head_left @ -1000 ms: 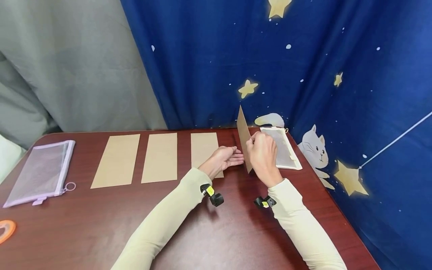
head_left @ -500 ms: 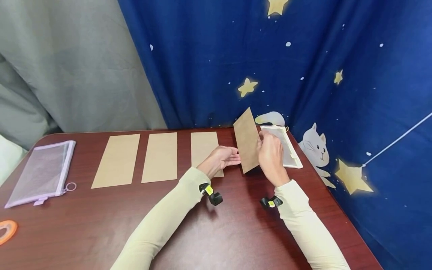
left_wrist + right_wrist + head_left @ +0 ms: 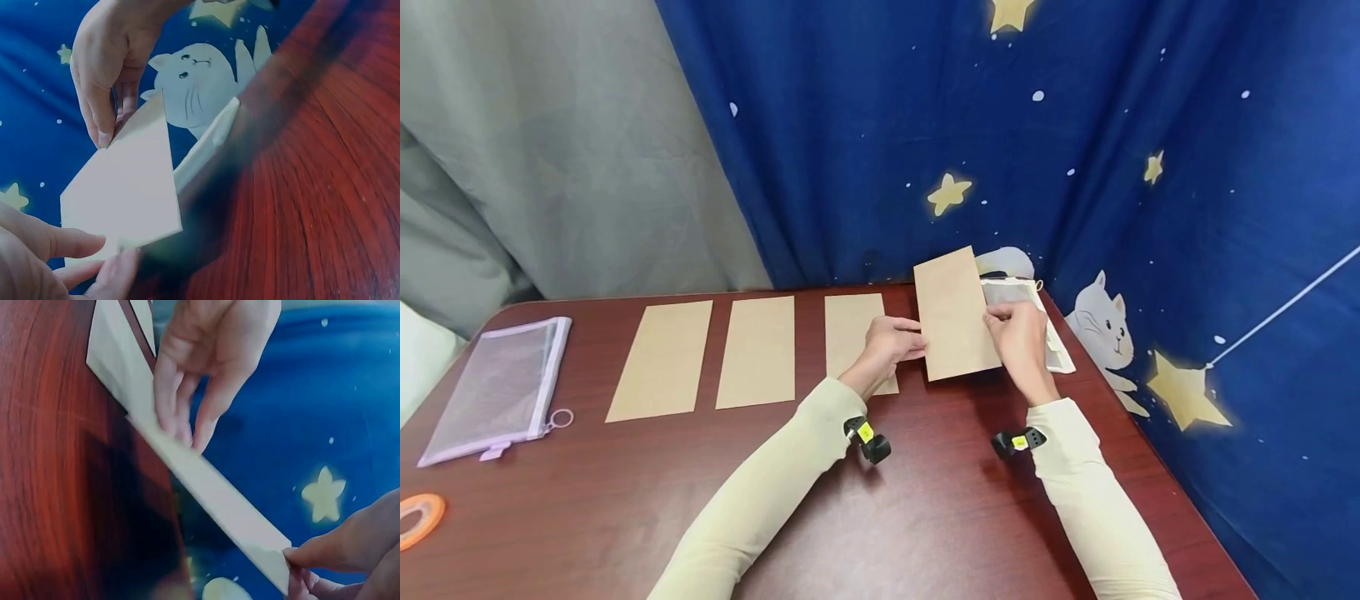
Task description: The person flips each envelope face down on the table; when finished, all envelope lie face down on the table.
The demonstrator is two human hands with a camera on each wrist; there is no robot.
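A tan kraft paper sheet [image 3: 957, 321] is tilted up above the table's back right, its broad face turned toward me. My left hand [image 3: 889, 343] pinches its left edge; in the left wrist view the thumb and fingers of the left hand [image 3: 37, 256] meet at the lower corner of the sheet [image 3: 122, 187]. At the opposite edge, my right hand [image 3: 1022, 342] pinches the sheet between thumb and fingers. The right wrist view has the sheet [image 3: 219, 500] nearly edge-on, spanning both hands. Behind my right hand lies a white-edged mesh zip pouch [image 3: 1011, 291], partly covered.
Three similar tan sheets lie flat in a row: one far left [image 3: 662, 358], one in the middle [image 3: 757, 354], one [image 3: 853, 321] partly under my left hand. A lilac mesh zip pouch [image 3: 497, 387] and an orange ring [image 3: 430, 521] lie at the left. Curtains rise behind the table.
The sheet has swung from nearly edge-on to facing me. My right hand has moved right with its edge. The left fingers, earlier stretched out beside the sheet, now pinch its left edge.
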